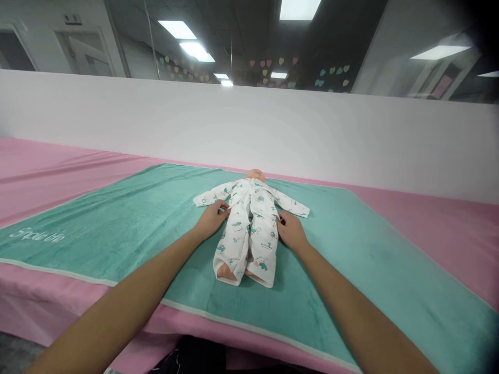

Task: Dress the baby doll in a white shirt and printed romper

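A baby doll (pixel 255 175) lies on its back on a teal towel (pixel 128 218), dressed in a white printed romper (pixel 249 228) with arms spread and feet toward me. My left hand (pixel 212 217) pinches the romper's fabric at the doll's left side near the waist. My right hand (pixel 290 231) grips the fabric on the other side at the hip. Both hands have fingers curled onto the cloth.
The towel lies on a pink sheet (pixel 448 228) covering a table, with white lettering (pixel 37 236) at its left corner. A white partition wall (pixel 273 130) runs behind the table. The table's near edge is just below my forearms.
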The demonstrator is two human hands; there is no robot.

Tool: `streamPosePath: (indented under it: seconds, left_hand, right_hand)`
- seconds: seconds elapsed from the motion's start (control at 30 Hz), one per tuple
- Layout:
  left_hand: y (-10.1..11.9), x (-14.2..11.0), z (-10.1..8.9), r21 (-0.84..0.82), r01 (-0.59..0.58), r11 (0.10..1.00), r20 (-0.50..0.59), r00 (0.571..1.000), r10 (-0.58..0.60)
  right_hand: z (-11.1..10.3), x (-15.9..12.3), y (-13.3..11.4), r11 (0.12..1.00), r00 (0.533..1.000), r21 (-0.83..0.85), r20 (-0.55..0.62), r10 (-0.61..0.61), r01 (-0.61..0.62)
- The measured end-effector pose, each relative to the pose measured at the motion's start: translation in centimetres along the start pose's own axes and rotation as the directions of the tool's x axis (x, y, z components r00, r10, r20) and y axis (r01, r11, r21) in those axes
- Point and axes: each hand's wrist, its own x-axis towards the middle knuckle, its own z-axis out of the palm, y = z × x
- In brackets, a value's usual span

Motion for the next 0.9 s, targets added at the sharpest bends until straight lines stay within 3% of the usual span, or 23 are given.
streamPosePath:
  seconds: [0.1,0.3,0.47,0.57,0.7,0.8,0.9]
  left_hand:
    - [0.8,-0.6,-0.3,0.101,-0.044,0.994,-0.01,0.999,0.045]
    - [1.6,-1.3,-1.1,0.04,-0.12,0.992,-0.101,0.987,0.124]
    - [1.3,-1.3,-0.9,0.024,-0.261,0.965,-0.042,0.964,0.262]
    - [0.9,-1.2,-0.5,0.025,-0.198,0.98,0.004,0.98,0.198]
    - [-0.2,-0.6,0.2,0.162,-0.064,0.985,0.057,0.997,0.055]
    - [-0.9,-0.2,0.7,0.32,-0.095,0.943,0.116,0.991,0.061]
    - [-0.8,-0.2,0.8,0.406,-0.115,0.906,0.097,0.992,0.082]
  right_hand:
    - [-0.6,-0.1,0.1,0.998,0.998,-0.033,-0.028,-0.051,0.05]
    - [-1.2,-0.2,0.4,1.0,0.998,0.002,-0.06,-0.019,0.019]
    - [-0.5,-0.2,0.6,0.998,0.974,0.031,0.22,-0.051,0.046]
    - [-0.4,-0.2,0.6,0.999,0.945,0.039,0.326,-0.024,0.012]
    - [-0.6,-0.2,0.2,0.995,0.945,-0.08,0.327,-0.027,0.056]
    - [-0.6,-0.3,-0.4,0.967,0.951,-0.24,0.307,-0.012,0.09]
    - [-0.4,-0.4,-0.8,0.938,0.939,-0.337,0.341,0.035,0.087]
